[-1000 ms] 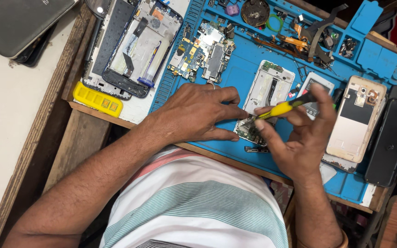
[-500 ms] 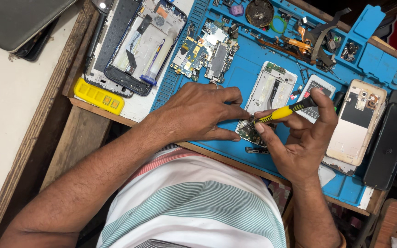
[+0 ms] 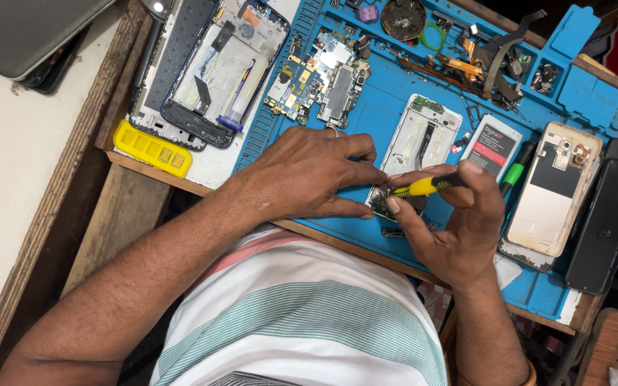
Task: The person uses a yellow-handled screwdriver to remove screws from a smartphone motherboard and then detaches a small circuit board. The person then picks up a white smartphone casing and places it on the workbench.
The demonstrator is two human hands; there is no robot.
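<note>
Blue silicone work mat covers the bench, strewn with phone parts. The left hand lies flat on it, fingers pressed together, fingertips pinning a small circuit board at the mat's near edge. The right hand pinches a yellow-handled screwdriver between thumb and forefinger, its tip on the board. Just beyond lies an opened white phone frame; to the right, a battery and a gold back cover. A yellow tool rests far left.
</note>
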